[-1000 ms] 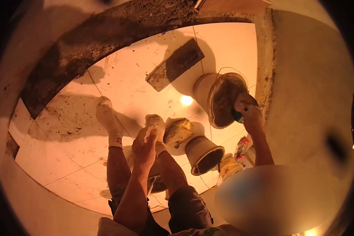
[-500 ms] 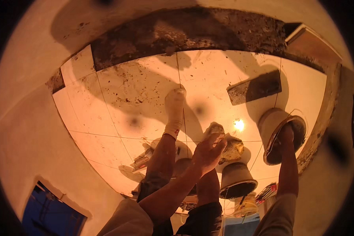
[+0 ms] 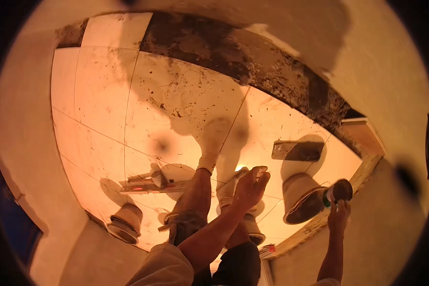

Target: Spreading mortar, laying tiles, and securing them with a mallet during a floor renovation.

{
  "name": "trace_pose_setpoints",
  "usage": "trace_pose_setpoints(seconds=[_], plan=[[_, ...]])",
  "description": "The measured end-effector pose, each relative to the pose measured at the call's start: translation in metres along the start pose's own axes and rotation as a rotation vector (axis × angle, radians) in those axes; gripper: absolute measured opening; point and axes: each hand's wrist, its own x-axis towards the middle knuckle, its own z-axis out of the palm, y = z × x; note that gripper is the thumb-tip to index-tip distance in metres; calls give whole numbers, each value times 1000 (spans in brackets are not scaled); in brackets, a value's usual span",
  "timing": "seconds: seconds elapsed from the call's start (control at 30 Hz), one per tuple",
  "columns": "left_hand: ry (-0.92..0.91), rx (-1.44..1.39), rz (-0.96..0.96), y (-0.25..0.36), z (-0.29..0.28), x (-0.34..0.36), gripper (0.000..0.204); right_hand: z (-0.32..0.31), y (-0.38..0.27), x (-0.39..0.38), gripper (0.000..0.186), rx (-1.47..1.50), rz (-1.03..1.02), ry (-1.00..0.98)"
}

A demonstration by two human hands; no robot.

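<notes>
My right hand [image 3: 339, 212] is closed around a small cup-like container [image 3: 342, 189] with a dark round mouth and a green patch on its side. That container is held up just right of a tilted bucket [image 3: 299, 183], apart from the bucket's rim. In front of my right leg, my left hand [image 3: 251, 189] is raised with the fingers curled toward the thumb. Something pale may be between its fingertips, but it is too small to name. My socked feet [image 3: 209, 155] are on pale floor tiles [image 3: 176, 136].
A dark, flat rectangular slab [image 3: 298, 150] lies beyond the bucket. Left of my legs are a mallet [image 3: 158, 175] and a long level-like bar [image 3: 140, 187]. Another bucket [image 3: 128, 217] stands near the left wall. A rough, untiled strip [image 3: 195, 43] runs along the far wall.
My right hand has come out of the bucket and moved aside, now with the cup-like container. My left hand stays raised over my legs. The view has turned, shifting the room around.
</notes>
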Motion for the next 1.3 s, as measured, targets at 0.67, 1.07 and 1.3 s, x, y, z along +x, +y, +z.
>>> trace_pose_setpoints(seconds=[0.67, 1.07, 1.3], plan=[[229, -343, -64, 43, -94, 59, 40, 62, -491, 348, 18, -336, -967, 168], [172, -280, -97, 45, -78, 55, 40, 55, -317, 246, 13, 254, -632, 94], [167, -171, 28, -7, -22, 41, 29, 36, -161, 101, 13, 529, -84, 110]])
